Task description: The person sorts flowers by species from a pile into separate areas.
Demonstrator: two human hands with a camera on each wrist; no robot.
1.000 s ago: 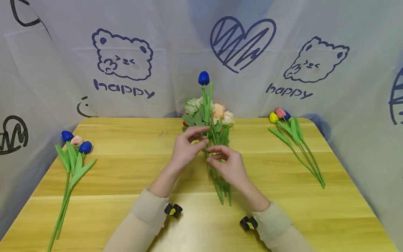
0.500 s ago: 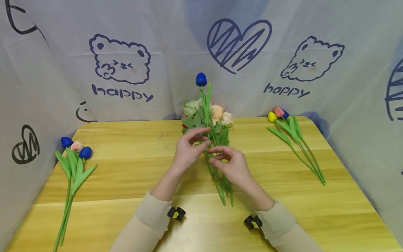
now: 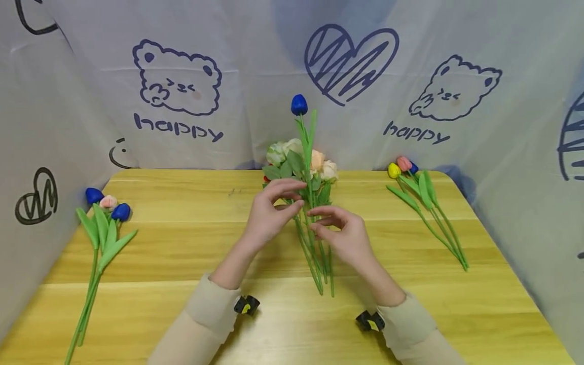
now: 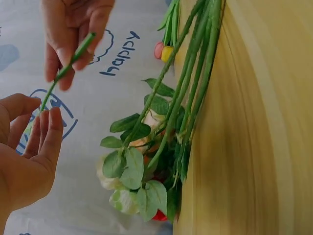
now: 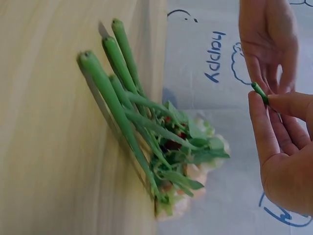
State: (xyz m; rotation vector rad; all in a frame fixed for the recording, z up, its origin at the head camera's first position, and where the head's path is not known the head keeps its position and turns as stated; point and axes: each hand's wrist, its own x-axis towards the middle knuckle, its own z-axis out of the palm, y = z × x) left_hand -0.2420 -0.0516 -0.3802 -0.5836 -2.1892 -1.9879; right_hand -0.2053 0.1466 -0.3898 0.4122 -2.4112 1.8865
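A blue tulip (image 3: 299, 104) with a green stem and long leaves stands up between both hands, in front of the backdrop. My left hand (image 3: 274, 210) pinches its stem between thumb and fingertips. Lower down, my right hand (image 3: 345, 234) pinches the same stem (image 5: 260, 91) near its cut end, as the right wrist view shows. Behind the hands lies a bunch of roses (image 3: 292, 151) in white, peach and red, its green stems (image 4: 198, 63) pointing towards me on the table. The hands partly cover these stems in the head view.
On the left of the wooden table (image 3: 191, 253) lie blue and pink tulips (image 3: 109, 203). Yellow, pink and blue tulips (image 3: 403, 165) lie at the right rear. A printed cloth backdrop (image 3: 255, 91) rises along the table's back and side edges.
The blue tulip has risen a little and shifted slightly right, with its leaves. My right hand has moved a little to the right; the left hand stays about where it was.
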